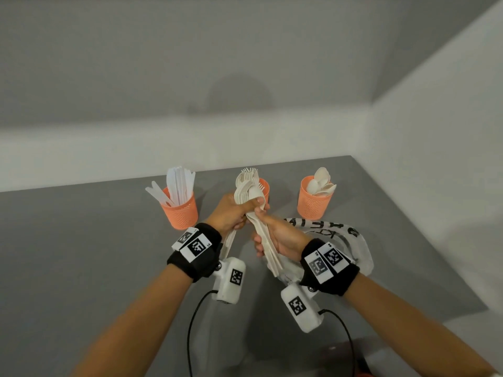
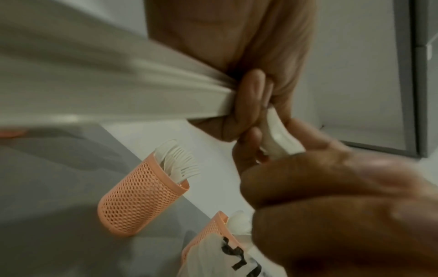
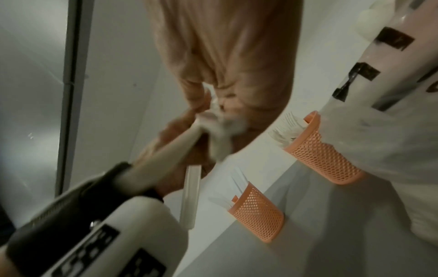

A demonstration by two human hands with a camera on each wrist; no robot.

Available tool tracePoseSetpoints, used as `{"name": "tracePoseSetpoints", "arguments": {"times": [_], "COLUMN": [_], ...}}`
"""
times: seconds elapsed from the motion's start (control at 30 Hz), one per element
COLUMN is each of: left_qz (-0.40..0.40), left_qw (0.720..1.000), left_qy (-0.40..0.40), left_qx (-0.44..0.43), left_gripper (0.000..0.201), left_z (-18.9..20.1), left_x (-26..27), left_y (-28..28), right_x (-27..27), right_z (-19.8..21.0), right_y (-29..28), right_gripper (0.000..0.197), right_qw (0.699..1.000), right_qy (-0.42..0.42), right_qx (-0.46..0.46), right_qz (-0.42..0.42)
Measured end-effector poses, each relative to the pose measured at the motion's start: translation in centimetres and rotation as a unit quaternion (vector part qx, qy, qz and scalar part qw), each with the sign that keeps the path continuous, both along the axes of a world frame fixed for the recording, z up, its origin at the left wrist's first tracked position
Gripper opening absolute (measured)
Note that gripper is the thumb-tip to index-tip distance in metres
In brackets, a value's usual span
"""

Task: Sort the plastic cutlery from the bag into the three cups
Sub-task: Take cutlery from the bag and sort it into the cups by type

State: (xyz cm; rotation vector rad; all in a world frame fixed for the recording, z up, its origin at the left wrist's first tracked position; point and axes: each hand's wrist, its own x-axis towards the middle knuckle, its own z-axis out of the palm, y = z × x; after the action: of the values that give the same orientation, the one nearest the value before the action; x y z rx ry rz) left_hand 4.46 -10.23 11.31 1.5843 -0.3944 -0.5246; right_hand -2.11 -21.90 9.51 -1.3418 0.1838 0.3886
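While both hands clutch white cutlery above the counter (image 1: 81, 240), seems mid-sort: left hand (image 1: 231, 213) fisted round a bunch of spoons and forks (image 1: 246, 190), right hand (image 1: 280, 236) curled round a sheaf of handles (image 1: 268, 248), fingertips meeting the left's. Next calls for teasing one kind free and dropping it into its cup. Just beyond the hands, fork cup (image 1: 264, 190); left of them, knife cup (image 1: 181, 210); right, spoon cup (image 1: 313, 204); beneath the right wrist, bag (image 1: 353, 240).
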Motion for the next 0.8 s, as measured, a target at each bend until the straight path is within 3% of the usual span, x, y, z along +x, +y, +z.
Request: {"name": "tracePoseSetpoints", "arguments": {"times": [0.13, 0.27, 0.5, 0.6, 0.7, 0.8], "left_qz": [0.147, 0.201, 0.235, 0.224, 0.240, 0.275], "left_qw": [0.988, 0.976, 0.966, 0.971, 0.968, 0.957], "left_qy": [-0.039, -0.082, -0.106, -0.074, -0.021, 0.031], "left_qx": [-0.007, -0.012, -0.010, -0.043, -0.071, -0.089], "left_gripper": [0.023, 0.044, 0.018, 0.012, 0.027, 0.023], "left_z": [-1.8, -3.7, -4.2, -3.7, -3.5, -3.7], "left_x": [0.5, -0.3, -1.6, -2.3, -2.7, -2.2], "left_y": [-1.0, -1.9, -3.5, -4.0, -4.6, -4.9], "right_x": [0.3, 0.3, 0.2, 0.2, 0.4, 0.5], "right_z": [-1.0, -0.9, -1.1, -1.5, -1.6, -1.4], "right_y": [-0.1, -0.7, -1.3, -1.8, -2.2, -3.0], "right_gripper": [0.024, 0.015, 0.019, 0.034, 0.031, 0.029], "right_qw": [0.993, 0.989, 0.984, 0.980, 0.975, 0.965], "right_qy": [-0.040, -0.078, -0.090, -0.075, -0.076, -0.085], "right_qx": [0.012, -0.045, -0.081, -0.089, -0.108, -0.132], "right_qz": [-0.114, -0.116, -0.131, -0.161, -0.180, -0.210]}}
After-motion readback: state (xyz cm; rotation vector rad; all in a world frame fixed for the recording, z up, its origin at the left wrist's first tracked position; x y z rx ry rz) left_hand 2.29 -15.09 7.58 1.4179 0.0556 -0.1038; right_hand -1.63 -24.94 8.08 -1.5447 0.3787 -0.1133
